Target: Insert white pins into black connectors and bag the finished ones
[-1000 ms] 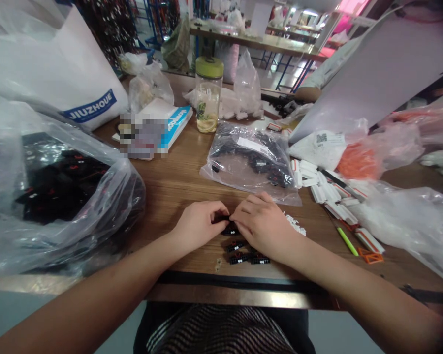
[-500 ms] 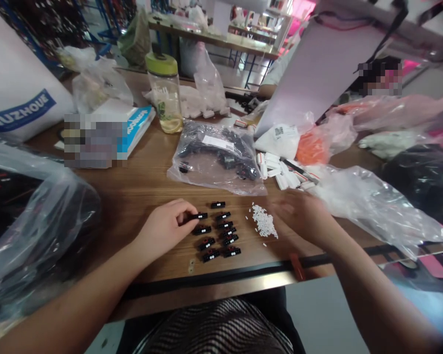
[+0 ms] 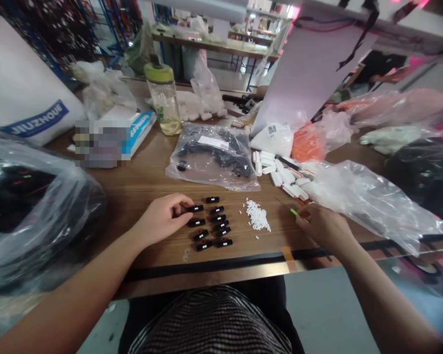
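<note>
Thumb and fingertips of my left hand (image 3: 166, 216) are closed around the left end of a small black connector (image 3: 196, 208) with two white dots on its front. Several similar black connectors (image 3: 201, 235) lie below and to the right of it in two rough columns. My right hand (image 3: 323, 225) is closed on a thin pointed tool (image 3: 293, 211) with a bright green part near the fingers; its tip points up and left. Left of that tip lies a loose pile of tiny white pieces (image 3: 257, 216).
Behind the connectors lies a clear bag of black parts (image 3: 212, 152). White blocks (image 3: 280, 172) and a clear plastic bag (image 3: 369, 196) are on the right. A green-lidded bottle (image 3: 164, 101) stands at the back, and a large plastic bag (image 3: 77, 196) at left.
My right hand, blurred before, has shifted right and slightly down, and the thin tool in it now shows. My left hand stays at the same connector. The whole view has moved slightly.
</note>
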